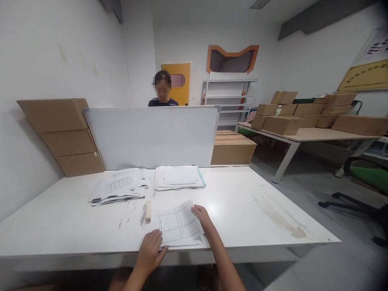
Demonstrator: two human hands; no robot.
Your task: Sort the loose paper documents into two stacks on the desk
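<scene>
A printed sheet point(178, 223) with boxed tables lies near the table's front edge, with more paper showing under its lower edge. My right hand point(202, 216) pinches the sheet's upper right edge between thumb and fingers. At the lower left corner, my left hand point(151, 248) rests with its fingers curled against the paper and its thumb by the table edge; whether it grips the paper is unclear. A cream-coloured stapler point(148, 211) lies just left of the sheet.
Two paper stacks, left point(121, 184) and right point(180, 177), lie before an upright whiteboard point(154, 137). Cardboard boxes point(72, 143) are piled at left; another box point(233, 151) is right of the board. A person point(163, 93) is behind it. Boxes cover a side table point(312, 133).
</scene>
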